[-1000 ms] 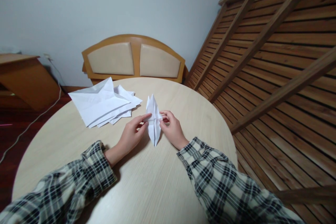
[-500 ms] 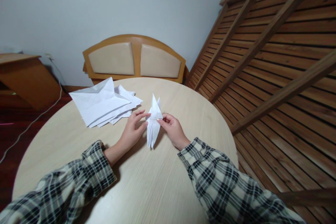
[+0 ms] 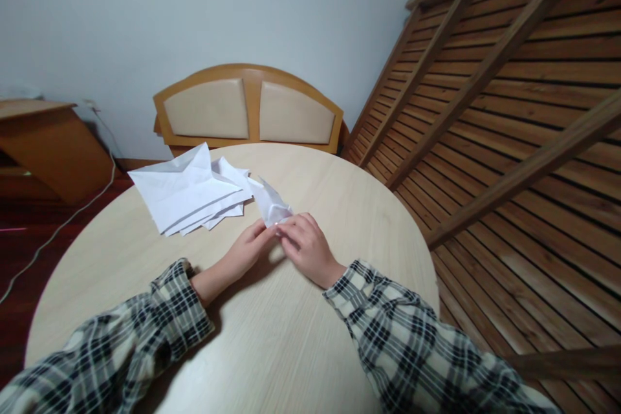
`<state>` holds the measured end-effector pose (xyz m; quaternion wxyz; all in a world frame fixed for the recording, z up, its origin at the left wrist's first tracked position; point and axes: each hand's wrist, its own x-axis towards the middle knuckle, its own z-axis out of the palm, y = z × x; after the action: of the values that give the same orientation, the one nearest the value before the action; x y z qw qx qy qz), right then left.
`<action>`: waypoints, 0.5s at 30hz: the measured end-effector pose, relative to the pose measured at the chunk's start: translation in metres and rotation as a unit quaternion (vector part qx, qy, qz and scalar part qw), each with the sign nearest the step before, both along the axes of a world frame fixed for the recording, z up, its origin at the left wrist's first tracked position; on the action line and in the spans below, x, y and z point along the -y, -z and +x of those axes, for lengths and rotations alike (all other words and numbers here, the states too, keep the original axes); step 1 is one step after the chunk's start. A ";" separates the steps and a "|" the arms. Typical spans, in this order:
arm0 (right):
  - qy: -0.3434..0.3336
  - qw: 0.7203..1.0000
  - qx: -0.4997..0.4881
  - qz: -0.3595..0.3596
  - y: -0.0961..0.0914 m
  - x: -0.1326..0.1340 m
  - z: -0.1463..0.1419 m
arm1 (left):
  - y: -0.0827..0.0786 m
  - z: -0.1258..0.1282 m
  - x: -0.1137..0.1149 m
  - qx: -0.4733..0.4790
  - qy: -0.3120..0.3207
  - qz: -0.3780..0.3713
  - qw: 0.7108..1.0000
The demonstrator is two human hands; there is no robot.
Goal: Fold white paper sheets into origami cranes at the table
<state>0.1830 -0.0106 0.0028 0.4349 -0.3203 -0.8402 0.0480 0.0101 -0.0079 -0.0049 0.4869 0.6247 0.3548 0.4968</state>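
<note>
A small folded white paper figure [image 3: 272, 202] is held above the round table [image 3: 291, 336], tilted with its points toward the upper left. My left hand [image 3: 247, 249] pinches its near edge between thumb and fingers. My right hand [image 3: 308, 246] closes on the same near end from the right, its fingertips meeting those of the left hand. The part of the paper under the fingers is hidden. To the left of the figure lies a stack of creased white paper sheets [image 3: 182, 191], close to its far tip.
Beyond the table stands a wooden headboard with cream panels [image 3: 206, 110] against the wall. A slatted wooden frame [image 3: 509, 142] leans along the right side. At the left are a wooden desk [image 3: 53, 149] and a white cable [image 3: 72, 223] on the dark floor.
The paper figure has turned from upright to tilted, its points swinging left and its lower end now between my hands. My right hand has moved left and nearer, meeting the left.
</note>
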 end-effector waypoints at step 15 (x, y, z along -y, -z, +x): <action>0.070 0.992 -0.098 -0.042 -0.004 -0.003 0.009 | 0.001 0.001 -0.002 0.094 -0.034 -0.089 0.991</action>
<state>0.1918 -0.0076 0.0066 0.5032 -0.3902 -0.7665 0.0837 0.0112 -0.0057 -0.0055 0.5545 0.5169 0.3711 0.5364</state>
